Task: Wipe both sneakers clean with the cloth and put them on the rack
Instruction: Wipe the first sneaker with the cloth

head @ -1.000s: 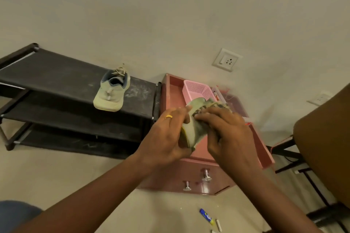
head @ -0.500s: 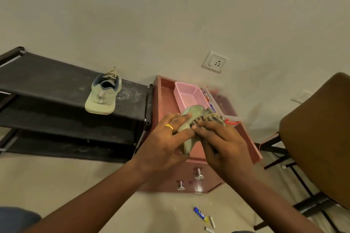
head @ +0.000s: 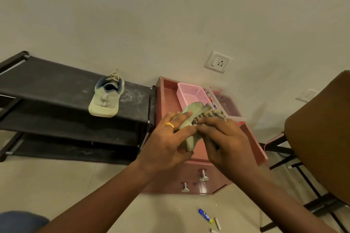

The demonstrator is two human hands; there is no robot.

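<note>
One pale green sneaker [head: 106,98] stands on the top shelf of the black shoe rack [head: 56,85], heel toward me. The second pale green sneaker [head: 191,119] is held above the pink cabinet, sole edge toward me. My left hand [head: 166,142], with a gold ring, grips it from the left. My right hand [head: 225,143] holds a brown checked cloth [head: 210,116] against the sneaker's right side; most of the shoe is hidden by both hands.
A pink cabinet [head: 170,96] with two metal knobs stands right of the rack and holds a pink mesh basket [head: 191,92]. A brown chair [head: 320,130] is at the right. Small tubes [head: 205,216] lie on the floor. Wall sockets sit above.
The view has shifted slightly, so rack and cabinet sit differently in frame. My right hand with the cloth has slid along the held sneaker; my left hand keeps its grip.
</note>
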